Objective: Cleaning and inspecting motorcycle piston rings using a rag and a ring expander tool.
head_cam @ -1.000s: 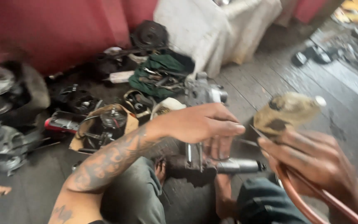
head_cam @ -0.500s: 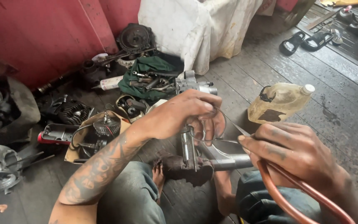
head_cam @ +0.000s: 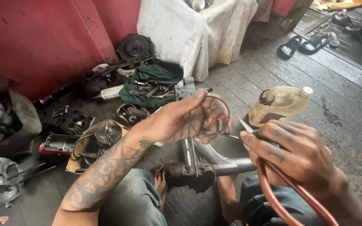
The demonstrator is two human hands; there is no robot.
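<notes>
Sat on the plank floor [head_cam: 336, 100], metal engine part [head_cam: 193, 161] upright between the knees. Just above it, left hand [head_cam: 185, 119] pinched shut on a thin wire ring [head_cam: 209, 115]; right of the part, right hand [head_cam: 292, 152] clamped on a small blade [head_cam: 244, 124] and a red hose [head_cam: 290, 190]. Beyond the part, yellowish jug [head_cam: 279, 104], green cloth with tools [head_cam: 149, 83], white sheet [head_cam: 193, 29].

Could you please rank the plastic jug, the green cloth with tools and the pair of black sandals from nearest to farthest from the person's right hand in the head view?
From the right hand:
1. Plastic jug, just beyond it on the floorboards.
2. Green cloth with tools, up and to the left.
3. Pair of black sandals, far back near the top right.
</notes>
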